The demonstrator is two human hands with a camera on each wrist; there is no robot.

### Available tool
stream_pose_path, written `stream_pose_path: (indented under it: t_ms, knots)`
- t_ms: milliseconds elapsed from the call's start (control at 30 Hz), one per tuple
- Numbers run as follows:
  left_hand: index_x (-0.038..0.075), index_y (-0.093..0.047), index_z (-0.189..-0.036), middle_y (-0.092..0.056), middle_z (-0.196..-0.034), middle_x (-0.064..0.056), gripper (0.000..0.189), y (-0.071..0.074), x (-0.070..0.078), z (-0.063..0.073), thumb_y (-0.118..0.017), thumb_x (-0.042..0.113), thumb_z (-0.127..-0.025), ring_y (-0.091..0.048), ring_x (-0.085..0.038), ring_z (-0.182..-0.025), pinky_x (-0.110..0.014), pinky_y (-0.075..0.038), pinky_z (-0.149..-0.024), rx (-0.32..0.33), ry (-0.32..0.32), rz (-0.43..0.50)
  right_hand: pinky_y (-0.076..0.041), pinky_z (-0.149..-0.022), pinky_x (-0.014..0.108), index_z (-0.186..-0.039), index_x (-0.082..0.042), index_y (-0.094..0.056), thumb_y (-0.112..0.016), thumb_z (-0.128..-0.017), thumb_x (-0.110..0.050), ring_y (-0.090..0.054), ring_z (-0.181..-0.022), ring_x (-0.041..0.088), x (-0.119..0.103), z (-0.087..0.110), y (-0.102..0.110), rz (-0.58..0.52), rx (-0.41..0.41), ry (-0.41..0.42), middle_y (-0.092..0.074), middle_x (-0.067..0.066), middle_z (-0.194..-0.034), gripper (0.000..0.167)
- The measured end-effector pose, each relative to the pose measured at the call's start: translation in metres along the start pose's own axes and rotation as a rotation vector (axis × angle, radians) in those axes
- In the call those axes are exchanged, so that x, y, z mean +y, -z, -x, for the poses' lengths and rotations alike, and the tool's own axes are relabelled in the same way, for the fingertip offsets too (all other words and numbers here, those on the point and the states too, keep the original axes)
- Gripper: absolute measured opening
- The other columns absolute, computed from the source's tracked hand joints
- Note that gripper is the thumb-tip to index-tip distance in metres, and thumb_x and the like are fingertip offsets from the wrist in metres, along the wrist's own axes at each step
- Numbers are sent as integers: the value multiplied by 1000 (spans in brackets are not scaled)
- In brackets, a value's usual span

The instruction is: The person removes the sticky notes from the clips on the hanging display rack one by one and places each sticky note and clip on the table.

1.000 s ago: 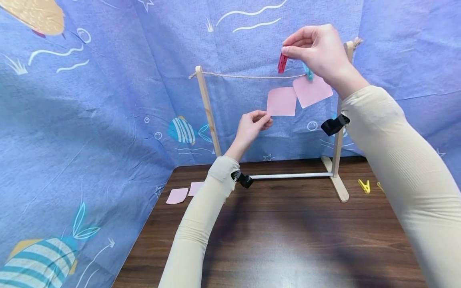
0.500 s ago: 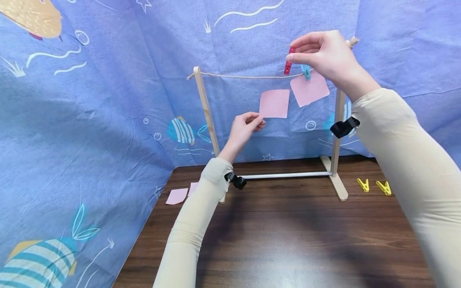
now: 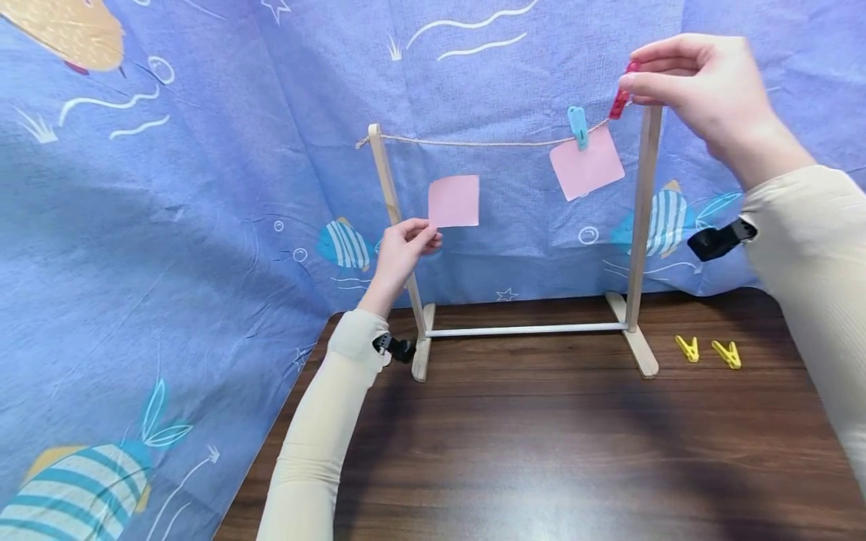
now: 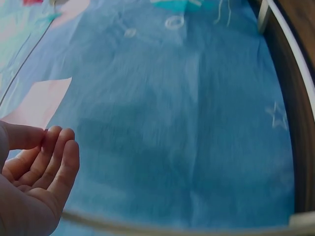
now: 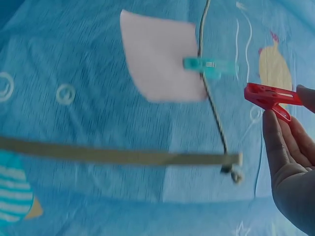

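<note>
My left hand (image 3: 404, 252) pinches a pink paper square (image 3: 455, 201) by its lower left corner, in front of the rack near its left post. Up by the right post, my right hand (image 3: 717, 98) pinches a red clothespin (image 5: 268, 96) between thumb and fingers. A second pink paper square (image 3: 587, 164) hangs tilted from the string (image 3: 473, 143), clipped near its top edge by a light blue clothespin (image 3: 578, 126). In the right wrist view the red clothespin is apart from both the string and the hanging paper.
The string spans a wooden rack (image 3: 643, 218) joined at its base by a white rod (image 3: 528, 329). Two yellow clothespins (image 3: 688, 349) lie on the dark table (image 3: 541, 436), right of the rack. A blue fish-print cloth (image 3: 271, 75) hangs behind and to the left.
My left hand has moved left with the paper, away from the hanging one. My right hand has moved right with the red clothespin, past the blue clothespin.
</note>
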State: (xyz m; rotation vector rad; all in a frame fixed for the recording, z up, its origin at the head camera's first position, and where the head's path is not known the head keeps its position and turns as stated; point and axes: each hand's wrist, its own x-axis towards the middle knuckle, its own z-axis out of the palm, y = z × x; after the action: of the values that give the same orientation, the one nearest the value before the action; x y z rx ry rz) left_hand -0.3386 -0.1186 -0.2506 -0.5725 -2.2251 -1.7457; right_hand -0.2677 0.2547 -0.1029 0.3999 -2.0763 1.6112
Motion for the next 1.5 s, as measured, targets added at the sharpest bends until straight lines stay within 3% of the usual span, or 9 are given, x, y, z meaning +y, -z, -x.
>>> stream_pose_path:
  t_ms: [133,300,467,600,733,867,1100,1267,1500]
  knots:
    - [-5,-64,-116,-67,-107,-29,30,27,-2,9,-60,18,-97,-71,-22,-87,-35,-58,-85,51,-17,-59,-51,-71,4,-118,-8,-68,-79,-80,-14,-68,-81,4,4,4,16,-76,67,18,-71,-8,-94,41]
    - [-6,-64,-114,-69,-104,-28,32,60,-4,20,-61,20,-96,-69,-9,-79,-28,-59,-81,126,-26,-104,-49,-77,3,-119,-12,-68,-78,-81,-19,-66,-83,-1,11,11,36,-22,185,45,-69,-11,-101,41]
    - [-7,-64,-114,-72,-90,-8,34,88,-11,33,-62,21,-95,-70,-9,-79,-21,-58,-77,192,-6,-106,-48,-79,3,-120,-15,-68,-77,-82,-20,-65,-77,-6,25,17,55,-2,264,42,-69,-15,-98,39]
    - [-9,-63,-114,-70,-82,7,35,104,-18,46,-63,20,-95,-70,-7,-77,-19,-58,-76,217,-2,-122,-50,-68,4,-107,-12,-72,-78,-80,-7,-66,-73,-3,39,18,66,-153,295,86,-70,-11,-89,28]
    - [-12,-63,-112,-69,-78,10,34,115,-26,59,-62,17,-95,-69,-4,-74,-17,-57,-74,237,5,-119,-51,-64,6,-98,-10,-73,-76,-79,0,-67,-74,-1,53,22,75,-270,306,109,-72,-8,-86,23]
    - [-13,-63,-111,-70,-78,8,33,124,-36,72,-62,16,-95,-69,-2,-72,-17,-57,-73,255,34,-113,-51,-63,6,-97,-11,-74,-75,-79,3,-67,-73,-1,70,29,83,-282,314,108,-72,-8,-84,22]
    - [-10,-65,-110,-72,-94,-21,34,132,-59,91,-60,21,-96,-68,0,-71,-17,-58,-71,242,80,-234,-53,-59,9,-94,-7,-74,-72,-78,10,-69,-69,2,106,46,98,-442,320,88,-74,-4,-79,23]
    - [-10,-66,-108,-73,-93,-22,31,134,-70,103,-59,18,-97,-66,4,-66,-14,-55,-65,230,137,-277,-53,-60,9,-92,-10,-74,-69,-80,11,-69,-69,0,136,61,108,-437,312,39,-74,-6,-78,25]
    - [-16,-64,-108,-68,-97,-34,28,130,-64,121,-59,9,-95,-62,7,-61,-11,-52,-63,199,230,-285,-52,-59,6,-92,-14,-74,-67,-82,10,-68,-69,-4,173,81,119,-359,322,12,-73,-11,-78,27]
